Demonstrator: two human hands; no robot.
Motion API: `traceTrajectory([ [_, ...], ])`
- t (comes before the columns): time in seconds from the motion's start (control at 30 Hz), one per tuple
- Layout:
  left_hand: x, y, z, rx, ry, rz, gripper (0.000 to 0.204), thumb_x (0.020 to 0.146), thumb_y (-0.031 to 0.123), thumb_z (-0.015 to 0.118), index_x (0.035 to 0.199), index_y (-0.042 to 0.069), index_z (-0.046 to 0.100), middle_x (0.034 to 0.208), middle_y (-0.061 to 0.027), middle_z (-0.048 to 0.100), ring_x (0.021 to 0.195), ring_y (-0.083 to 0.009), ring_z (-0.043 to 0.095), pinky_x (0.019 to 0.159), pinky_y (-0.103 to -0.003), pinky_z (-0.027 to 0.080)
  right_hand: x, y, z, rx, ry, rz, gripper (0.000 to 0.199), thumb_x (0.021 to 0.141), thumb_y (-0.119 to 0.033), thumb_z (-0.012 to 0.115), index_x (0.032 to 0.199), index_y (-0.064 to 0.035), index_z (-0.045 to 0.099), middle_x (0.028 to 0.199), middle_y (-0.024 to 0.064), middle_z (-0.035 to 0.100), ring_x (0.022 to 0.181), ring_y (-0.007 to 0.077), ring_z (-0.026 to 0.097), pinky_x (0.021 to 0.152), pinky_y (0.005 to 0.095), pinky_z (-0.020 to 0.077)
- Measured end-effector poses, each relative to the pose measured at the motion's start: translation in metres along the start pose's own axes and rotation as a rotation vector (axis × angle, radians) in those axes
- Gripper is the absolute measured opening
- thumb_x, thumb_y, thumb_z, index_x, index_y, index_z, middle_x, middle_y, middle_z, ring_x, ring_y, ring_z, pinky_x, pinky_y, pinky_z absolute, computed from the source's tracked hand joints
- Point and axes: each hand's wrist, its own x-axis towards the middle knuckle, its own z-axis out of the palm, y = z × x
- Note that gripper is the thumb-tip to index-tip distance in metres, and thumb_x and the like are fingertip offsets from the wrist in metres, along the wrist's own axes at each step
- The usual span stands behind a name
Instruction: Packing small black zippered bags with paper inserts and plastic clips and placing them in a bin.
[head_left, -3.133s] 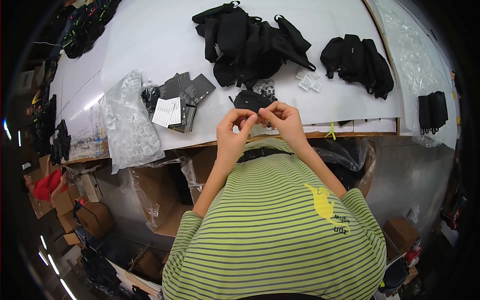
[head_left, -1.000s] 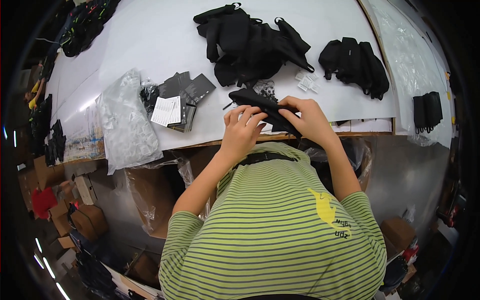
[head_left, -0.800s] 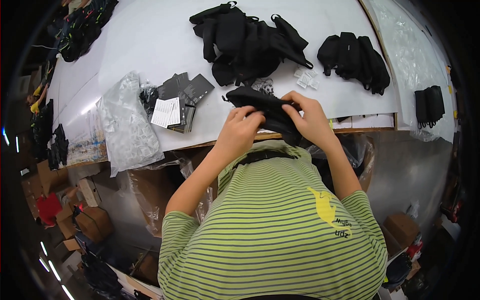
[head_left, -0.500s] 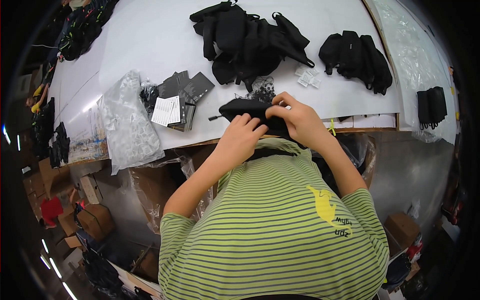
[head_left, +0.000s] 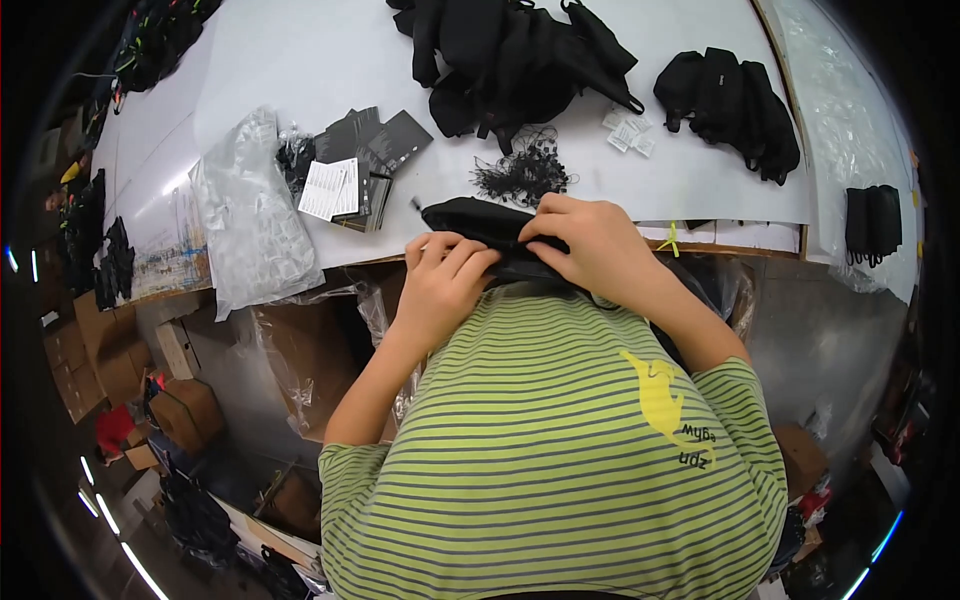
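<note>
A black fabric pouch (head_left: 478, 218) is held in front of me at the near edge of the table. It has a small dark pull tab sticking out at its far left end. My left hand (head_left: 445, 278) grips the pouch's near left side with bent fingers. On the right part, my right hand (head_left: 592, 238) pinches the fabric between thumb and fingers. Much of the pouch's near side is hidden behind my hands. Just beyond it lies a tangle of thin black cords (head_left: 522, 172).
A pile of black bags (head_left: 510, 70) lies far ahead, with a row of black pouches (head_left: 728, 112) to its right. Small white packets (head_left: 628, 132), dark cards (head_left: 400, 140) and a clear plastic bag (head_left: 255, 215) rest on the table (head_left: 300, 60). Cardboard boxes (head_left: 188, 415) stand behind left.
My left hand has shifted left and nearer to me along the pouch. The pouch's left end has tipped up and moved left. My right hand still pinches the fabric.
</note>
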Motion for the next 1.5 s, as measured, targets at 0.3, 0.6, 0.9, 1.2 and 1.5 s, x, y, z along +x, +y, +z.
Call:
traceTrajectory([
  [0.3, -0.013, 0.000, 0.005, -0.043, 0.220, 0.012, 0.025, 0.057, 0.003, 0.067, 0.081, 0.012, 0.064, 0.084, 0.0018, 0.061, 0.079, -0.0177, 0.053, 0.079, -0.033, 0.034, -0.003, -0.010, 0.003, 0.031, -0.054, -0.110, 0.011, 0.074, -0.015, 0.068, 0.084, -0.0098, 0.070, 0.074, 0.0013, 0.058, 0.062, 0.0198, 0.059, 0.055, 0.0301, 0.0472],
  [0.6, -0.011, 0.002, 0.011, -0.106, 0.158, -0.008, 0.032, 0.054, 0.001, 0.067, 0.085, 0.009, 0.064, 0.084, 0.0000, 0.060, 0.080, -0.0201, 0.053, 0.078, -0.034, 0.035, -0.001, -0.005, 0.005, 0.046, -0.057, -0.230, 0.012, 0.070, -0.011, 0.067, 0.081, -0.0095, 0.069, 0.072, 0.0014, 0.057, 0.061, 0.0210, 0.058, 0.055, 0.0314, 0.0474],
  [0.9, -0.004, 0.000, 0.000, -0.202, -0.020, -0.003, 0.027, 0.063, 0.005, 0.068, 0.088, 0.004, 0.057, 0.089, -0.0053, 0.059, 0.076, -0.0215, 0.055, 0.068, -0.033, 0.041, 0.000, -0.001, 0.004, 0.041, -0.119, -0.191, 0.018, 0.071, -0.010, 0.068, 0.088, -0.0094, 0.064, 0.079, 0.0028, 0.056, 0.069, 0.0225, 0.059, 0.060, 0.0324, 0.0481],
  [1.2, 0.021, 0.004, -0.018, -0.277, -0.354, 0.051, 0.022, 0.077, 0.013, 0.065, 0.092, 0.003, 0.052, 0.110, -0.0116, 0.059, 0.094, -0.0284, 0.056, 0.082, -0.039, 0.043, 0.011, 0.012, -0.039, -0.016, -0.283, -0.078, 0.029, 0.069, -0.006, 0.070, 0.094, -0.0102, 0.056, 0.089, 0.0044, 0.055, 0.079, 0.0240, 0.056, 0.067, 0.0339, 0.0462],
  [1.5, 0.025, 0.009, -0.022, -0.224, -0.407, 0.129, 0.019, 0.080, 0.014, 0.063, 0.093, 0.004, 0.053, 0.123, -0.0145, 0.050, 0.113, -0.0313, 0.048, 0.095, -0.045, 0.037, 0.013, 0.022, -0.017, -0.276, -0.173, -0.037, 0.025, 0.072, -0.007, 0.067, 0.091, -0.0047, 0.050, 0.078, 0.0089, 0.061, 0.075, 0.0298, 0.059, 0.063, 0.0384, 0.0457],
])
